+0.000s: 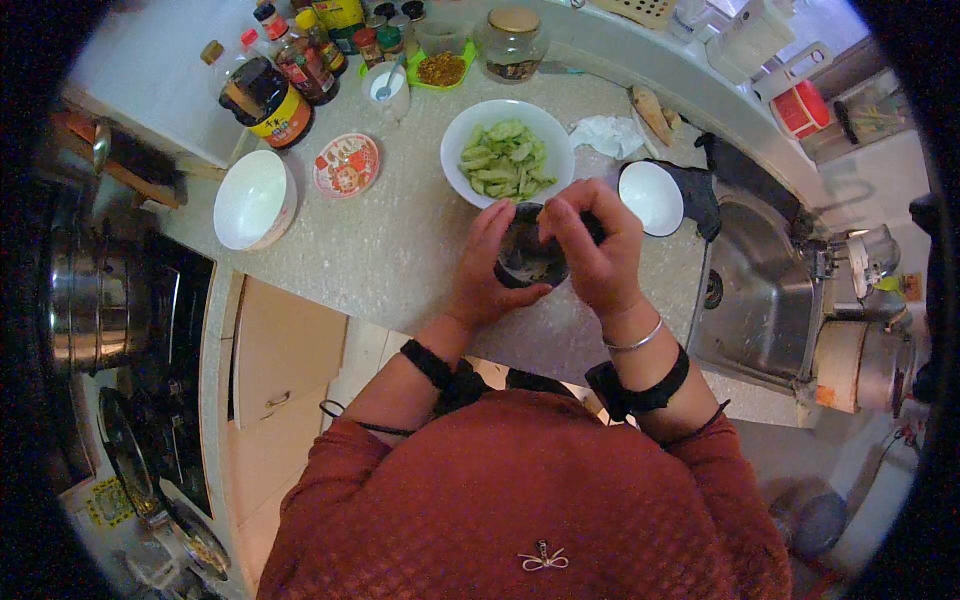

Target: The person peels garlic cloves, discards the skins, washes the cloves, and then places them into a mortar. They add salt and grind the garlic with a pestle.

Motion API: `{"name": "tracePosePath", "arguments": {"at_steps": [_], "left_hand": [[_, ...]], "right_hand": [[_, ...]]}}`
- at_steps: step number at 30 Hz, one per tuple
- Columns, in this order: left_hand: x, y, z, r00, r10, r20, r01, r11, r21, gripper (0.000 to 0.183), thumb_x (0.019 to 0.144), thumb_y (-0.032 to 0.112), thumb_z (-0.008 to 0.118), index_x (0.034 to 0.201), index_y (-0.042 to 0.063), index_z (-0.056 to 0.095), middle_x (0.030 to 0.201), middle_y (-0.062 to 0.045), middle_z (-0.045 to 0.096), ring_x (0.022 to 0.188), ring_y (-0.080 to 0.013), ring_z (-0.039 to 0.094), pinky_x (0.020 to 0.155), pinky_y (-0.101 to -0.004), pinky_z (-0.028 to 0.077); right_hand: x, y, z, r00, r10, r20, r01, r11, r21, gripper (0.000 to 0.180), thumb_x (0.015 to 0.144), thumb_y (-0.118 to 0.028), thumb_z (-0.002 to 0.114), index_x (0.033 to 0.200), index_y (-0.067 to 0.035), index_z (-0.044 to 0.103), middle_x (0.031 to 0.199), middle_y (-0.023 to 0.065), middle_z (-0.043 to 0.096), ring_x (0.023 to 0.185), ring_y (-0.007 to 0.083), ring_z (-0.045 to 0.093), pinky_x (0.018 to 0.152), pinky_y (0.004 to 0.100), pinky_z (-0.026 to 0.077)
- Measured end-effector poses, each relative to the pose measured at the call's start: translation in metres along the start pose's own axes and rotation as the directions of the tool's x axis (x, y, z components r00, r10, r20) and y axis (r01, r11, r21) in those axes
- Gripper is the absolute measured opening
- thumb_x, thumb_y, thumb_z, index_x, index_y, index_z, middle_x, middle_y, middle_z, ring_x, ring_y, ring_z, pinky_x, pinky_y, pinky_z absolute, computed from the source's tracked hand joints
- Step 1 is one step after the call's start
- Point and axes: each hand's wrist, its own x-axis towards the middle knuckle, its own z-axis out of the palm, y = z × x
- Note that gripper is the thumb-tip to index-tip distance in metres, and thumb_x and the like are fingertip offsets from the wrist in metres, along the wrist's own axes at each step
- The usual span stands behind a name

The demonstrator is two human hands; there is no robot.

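A dark round mortar or small bowl [530, 264] stands at the front of the counter. Around its left side curve the thumb and fingers of my left hand [486, 262], steadying it. My right hand [600, 244] is over its right rim with the fingers curled inward and pointing into it. Whatever those fingers may hold is hidden, and the contents of the dark vessel are too dim to tell. Just beyond it, a white bowl [452, 161] holds sliced pale green vegetable pieces [506, 159], perhaps cucumber.
An empty white bowl [255, 201] and a patterned red dish [346, 166] lie left. Another white bowl [651, 199] sits on a black cloth beside the steel sink [757, 300]. Sauce bottles [270, 105], a white salt cup [388, 94] and a glass jar [511, 45] line the back.
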Motion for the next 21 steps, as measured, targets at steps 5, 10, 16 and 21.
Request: {"name": "tracePosePath", "arguments": {"at_steps": [5, 10, 16, 21], "left_hand": [[0.004, 0.001, 0.001, 0.998, 0.043, -0.038, -0.041, 0.997, 0.065, 0.100, 0.060, 0.030, 0.088, 0.139, -0.002, 0.038, 0.138, -0.025, 0.043, 0.129, -0.0413, 0.043, 0.108, -0.0461, 0.036], [-0.001, 0.003, 0.000, 0.999, 0.026, -0.029, -0.024, 0.998, 0.053, 0.100, 0.060, 0.030, 0.088, 0.140, -0.002, 0.036, 0.139, -0.025, 0.042, 0.129, -0.0412, 0.042, 0.109, -0.0460, 0.036], [0.004, 0.001, 0.001, 0.999, 0.030, -0.022, -0.029, 0.999, 0.042, 0.100, 0.060, 0.032, 0.088, 0.139, -0.003, 0.036, 0.140, -0.026, 0.041, 0.130, -0.0415, 0.040, 0.109, -0.0460, 0.035], [0.000, 0.001, 0.002, 1.000, 0.014, -0.015, -0.013, 0.999, 0.030, 0.098, 0.061, 0.031, 0.087, 0.138, -0.004, 0.037, 0.139, -0.026, 0.042, 0.130, -0.0416, 0.041, 0.109, -0.0457, 0.035]], "right_hand": [[0.000, 0.008, 0.008, 0.996, 0.084, 0.008, -0.082, 0.987, -0.141, 0.017, 0.087, -0.015, 0.068, 0.077, -0.004, 0.059, 0.069, 0.0079, 0.060, 0.063, 0.0159, 0.057, 0.058, 0.0305, 0.046], [-0.008, 0.010, 0.003, 0.987, -0.039, -0.158, 0.033, 0.999, -0.039, 0.017, 0.086, -0.013, 0.070, 0.077, -0.004, 0.059, 0.068, 0.0064, 0.060, 0.062, 0.0155, 0.056, 0.058, 0.0301, 0.046], [-0.004, 0.015, 0.008, 0.994, -0.111, -0.011, 0.107, 0.980, -0.168, 0.013, 0.088, -0.010, 0.066, 0.080, -0.003, 0.059, 0.073, 0.0038, 0.060, 0.067, 0.0133, 0.056, 0.064, 0.0275, 0.046], [-0.004, 0.012, -0.001, 0.993, 0.075, -0.093, -0.084, 0.992, -0.093, 0.013, 0.089, -0.011, 0.065, 0.080, -0.003, 0.059, 0.073, 0.0023, 0.060, 0.067, 0.0101, 0.055, 0.065, 0.0248, 0.045]]}}
